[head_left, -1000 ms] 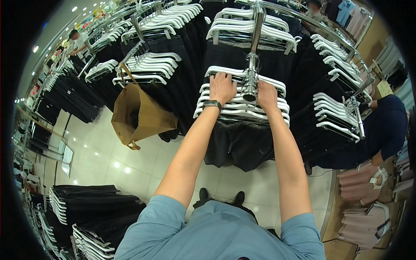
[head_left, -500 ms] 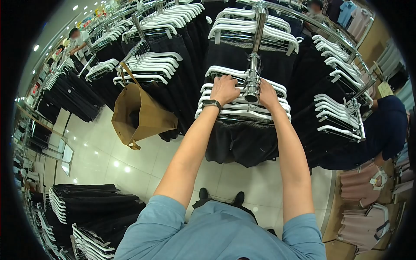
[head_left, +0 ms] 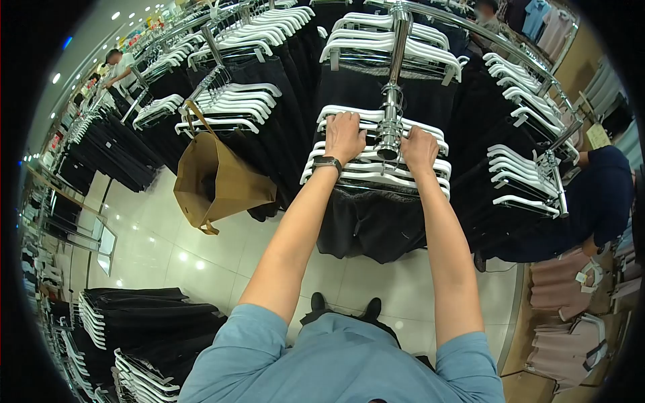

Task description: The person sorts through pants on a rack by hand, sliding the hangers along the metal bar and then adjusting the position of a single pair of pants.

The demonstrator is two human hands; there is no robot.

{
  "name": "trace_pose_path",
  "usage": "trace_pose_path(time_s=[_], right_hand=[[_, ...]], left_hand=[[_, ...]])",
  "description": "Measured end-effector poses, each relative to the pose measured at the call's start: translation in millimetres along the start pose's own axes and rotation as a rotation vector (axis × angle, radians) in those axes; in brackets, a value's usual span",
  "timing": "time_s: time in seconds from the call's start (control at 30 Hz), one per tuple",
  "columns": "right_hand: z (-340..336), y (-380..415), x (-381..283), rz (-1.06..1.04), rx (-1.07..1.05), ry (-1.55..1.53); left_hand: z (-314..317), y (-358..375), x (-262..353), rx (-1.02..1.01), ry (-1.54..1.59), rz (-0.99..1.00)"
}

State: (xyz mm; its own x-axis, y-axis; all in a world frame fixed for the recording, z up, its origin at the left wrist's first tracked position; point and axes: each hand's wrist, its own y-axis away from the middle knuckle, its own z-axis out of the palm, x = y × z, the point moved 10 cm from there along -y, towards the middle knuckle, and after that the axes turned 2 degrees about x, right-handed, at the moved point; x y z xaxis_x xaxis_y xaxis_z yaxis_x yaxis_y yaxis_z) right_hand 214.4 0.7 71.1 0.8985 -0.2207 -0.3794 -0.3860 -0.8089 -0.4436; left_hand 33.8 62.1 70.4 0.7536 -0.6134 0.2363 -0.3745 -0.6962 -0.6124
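A bunch of white clothes hangers (head_left: 376,169) hangs from a chrome rack arm (head_left: 390,114), carrying black trousers (head_left: 369,225). My left hand (head_left: 345,138), with a dark watch on its wrist, has its fingers curled over the hangers left of the arm's round end. To the right of that end, my right hand (head_left: 420,149) is closed over the same bunch. Both sets of fingertips are partly hidden behind the hands and hangers. Farther up the arm, more white hangers (head_left: 359,47) hold dark garments.
An open brown paper bag (head_left: 225,181) hangs at the left rack. A person in dark clothing (head_left: 594,195) bends at the right, near hangers (head_left: 514,168). Another person (head_left: 122,70) stands far left. Black garments (head_left: 148,316) hang at lower left, pink tops (head_left: 561,282) at lower right.
My right hand has come out from behind the arm's end and now shows its back more fully. The farthest hanger of the bunch sits slightly nearer me. Both hands stay at the hangers.
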Motion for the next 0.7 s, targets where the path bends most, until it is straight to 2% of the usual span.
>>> trace_pose_path(time_s=[0.1,0.13,0.27,0.37,0.4,0.53,0.7], right_hand=[[5.3,-2.1,-4.1,-0.114,0.047,0.006],[11.7,-5.2,-3.6,-0.147,0.03,0.009],[15.6,-3.7,-11.8,-0.238,-0.023,-0.082],[21.5,2.1,-12.6,-0.234,-0.109,-0.135],[17.8,4.8,-16.6,-0.262,-0.09,-0.12],[22.7,12.2,-17.2,-0.263,-0.203,-0.13],[10.8,25.3,-5.5,-0.261,-0.256,-0.205]], left_hand=[[2.1,1.7,1.0,0.052,-0.009,0.029],[10.6,2.2,-3.3,-0.031,-0.042,-0.021],[11.2,6.2,-0.3,-0.022,-0.085,0.029],[13.7,9.2,-3.0,-0.14,-0.2,-0.06],[7.9,9.9,0.6,-0.089,-0.296,-0.064],[9.2,17.3,-2.9,-0.182,-0.36,-0.196],[-5.1,28.7,-6.5,-0.116,-0.078,-0.161]])
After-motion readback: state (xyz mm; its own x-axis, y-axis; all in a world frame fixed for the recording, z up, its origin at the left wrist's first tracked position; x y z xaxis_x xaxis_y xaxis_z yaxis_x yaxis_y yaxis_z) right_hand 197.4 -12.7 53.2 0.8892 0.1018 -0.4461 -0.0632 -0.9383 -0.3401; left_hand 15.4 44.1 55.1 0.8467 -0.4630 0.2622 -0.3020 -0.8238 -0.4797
